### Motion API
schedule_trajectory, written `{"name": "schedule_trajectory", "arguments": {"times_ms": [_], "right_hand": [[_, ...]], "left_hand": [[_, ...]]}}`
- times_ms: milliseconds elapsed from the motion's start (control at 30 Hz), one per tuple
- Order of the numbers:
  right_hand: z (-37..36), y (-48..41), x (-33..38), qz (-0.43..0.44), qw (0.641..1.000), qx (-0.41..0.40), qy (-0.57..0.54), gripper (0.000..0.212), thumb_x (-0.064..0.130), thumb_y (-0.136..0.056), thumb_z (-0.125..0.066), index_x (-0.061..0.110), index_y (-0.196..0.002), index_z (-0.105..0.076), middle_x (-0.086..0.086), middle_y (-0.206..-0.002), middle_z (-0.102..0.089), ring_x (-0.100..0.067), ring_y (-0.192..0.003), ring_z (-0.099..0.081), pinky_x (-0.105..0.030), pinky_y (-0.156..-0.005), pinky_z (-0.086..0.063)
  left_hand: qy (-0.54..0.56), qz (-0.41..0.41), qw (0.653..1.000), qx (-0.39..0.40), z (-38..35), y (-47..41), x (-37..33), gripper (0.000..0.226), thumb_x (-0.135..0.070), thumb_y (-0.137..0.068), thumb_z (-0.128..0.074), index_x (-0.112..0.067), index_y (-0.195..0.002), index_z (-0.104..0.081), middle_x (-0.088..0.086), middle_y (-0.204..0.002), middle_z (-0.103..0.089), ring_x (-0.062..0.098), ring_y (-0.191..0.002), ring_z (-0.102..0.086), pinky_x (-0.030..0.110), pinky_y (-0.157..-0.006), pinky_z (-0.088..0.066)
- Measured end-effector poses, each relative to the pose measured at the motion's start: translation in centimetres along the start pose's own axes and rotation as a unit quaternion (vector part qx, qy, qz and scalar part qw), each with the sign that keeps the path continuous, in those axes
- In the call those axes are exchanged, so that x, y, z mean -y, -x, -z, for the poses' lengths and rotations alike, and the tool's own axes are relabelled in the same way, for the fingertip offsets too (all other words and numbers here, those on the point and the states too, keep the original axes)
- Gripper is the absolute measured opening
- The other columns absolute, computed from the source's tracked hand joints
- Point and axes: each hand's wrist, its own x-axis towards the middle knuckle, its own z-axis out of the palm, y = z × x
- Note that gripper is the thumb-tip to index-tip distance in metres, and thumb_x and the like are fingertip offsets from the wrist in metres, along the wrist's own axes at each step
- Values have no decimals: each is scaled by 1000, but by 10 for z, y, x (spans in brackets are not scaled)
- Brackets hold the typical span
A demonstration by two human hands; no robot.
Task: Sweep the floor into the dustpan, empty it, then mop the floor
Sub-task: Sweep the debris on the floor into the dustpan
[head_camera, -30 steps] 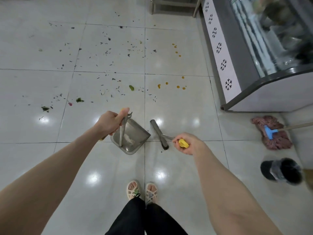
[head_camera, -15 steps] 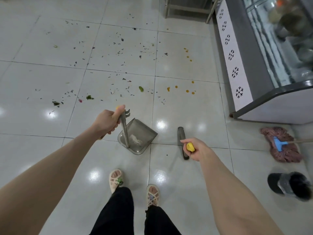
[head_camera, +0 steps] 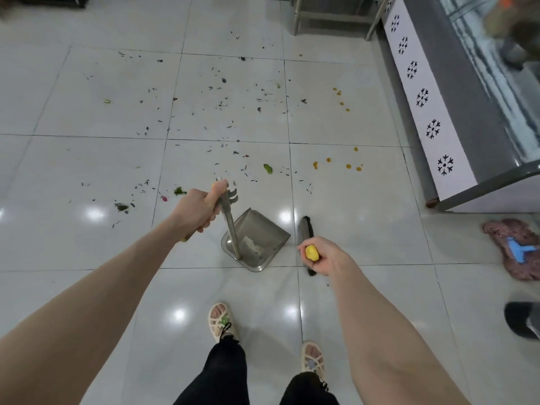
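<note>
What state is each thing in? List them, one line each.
Left hand: grips the dustpan handle.
Right hand: grips the broom's yellow handle end.
Dustpan: down at the floor, handle upright, short of the litter.
Broom: head low, right of the dustpan.
Litter: scattered, unswept.
Yellow spots: on the tiles, unmopped.
Mop: lying on the floor, unheld.
Floor: glossy, dirty.

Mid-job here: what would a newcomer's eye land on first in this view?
Scattered dark scraps and green leaf bits litter the white tiles ahead, with orange spots nearer the display case on the right. In the middle, the left grip holds the grey dustpan by its long handle and the right grip holds the broom just right of it. A pink mop lies at the right edge.
</note>
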Motion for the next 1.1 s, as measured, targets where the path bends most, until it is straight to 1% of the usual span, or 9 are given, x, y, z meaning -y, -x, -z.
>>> {"name": "schedule_trajectory", "arguments": {"times_ms": [133, 300, 367, 500, 633, 700, 867, 1000, 1100], "right_hand": [[-58, -4, 11, 9, 1000, 22, -13, 21, -12, -85, -53, 6, -77, -47, -8, -71, -46, -13, -55, -49, -18, -38, -49], [-98, -6, 42, 9, 998, 23, -57, 18, -9, -87, -53, 3, -73, -49, -6, -57, -47, -11, -32, -48, -16, -36, -47], [-100, -8, 61, 7, 997, 22, -75, 18, -8, -86, -52, 4, -73, -49, -5, -56, -44, -10, -32, -46, -16, -34, -46], [-95, -12, 90, 7, 996, 16, -86, 7, -7, -86, -49, -1, -85, -54, -6, -68, -40, -9, -33, -46, -15, -33, -45], [-100, -17, 114, 30, 996, -16, -84, 15, -10, -87, -51, 1, -76, -51, -9, -60, -49, -10, -30, -47, -15, -32, -44], [-103, -26, 131, 51, 995, -47, -66, 19, -11, -86, -53, 4, -74, -49, -8, -54, -50, -9, -28, -47, -15, -33, -45], [-101, -53, 181, 77, 991, -94, -60, 17, -9, -86, -53, 4, -76, -49, -9, -69, -46, -12, -40, -49, -17, -34, -45], [-92, -70, 225, 64, 988, -110, -85, 16, -7, -88, -53, 3, -77, -48, -9, -71, -45, -13, -40, -50, -16, -33, -45], [-93, -83, 259, 43, 989, -112, -83, 16, -6, -89, -53, 4, -77, -47, -8, -71, -44, -14, -47, -48, -17, -33, -45]], "left_hand": [[-16, -19, 1000, 12, 39, -30, 0, 62, -59, -96, -38, -9, -60, -48, 7, -56, -46, 17, -44, -41, 22, -42, -38], [-41, -24, 999, 23, 79, -65, 2, 64, -61, -95, -39, -8, -58, -46, 12, -58, -46, 22, -45, -44, 20, -43, -37], [-46, -26, 998, 21, 89, -78, 0, 65, -62, -94, -38, -8, -60, -46, 12, -59, -45, 24, -48, -43, 23, -48, -37], [-39, -29, 999, 2, 97, -103, -7, 62, -59, -95, -39, -6, -63, -48, 7, -56, -44, 22, -50, -42, 26, -53, -38], [-27, -19, 999, -8, 105, -132, -18, 64, -62, -93, -42, -6, -64, -52, 6, -58, -46, 22, -51, -42, 28, -55, -40], [-21, -14, 1000, -16, 107, -151, -25, 65, -62, -93, -42, -6, -61, -51, 7, -59, -46, 25, -52, -43, 28, -54, -39], [-28, 13, 999, -16, 112, -198, -55, 68, -67, -91, -40, -6, -63, -51, 10, -59, -47, 26, -49, -45, 30, -54, -42], [-44, 9, 999, -7, 116, -228, -88, 61, -58, -96, -38, -8, -63, -49, 6, -58, -42, 20, -46, -42, 19, -39, -36], [-33, 14, 999, 1, 120, -255, -104, 61, -59, -96, -37, -9, -63, -48, 6, -57, -42, 19, -46, -40, 23, -46, -37]]}}
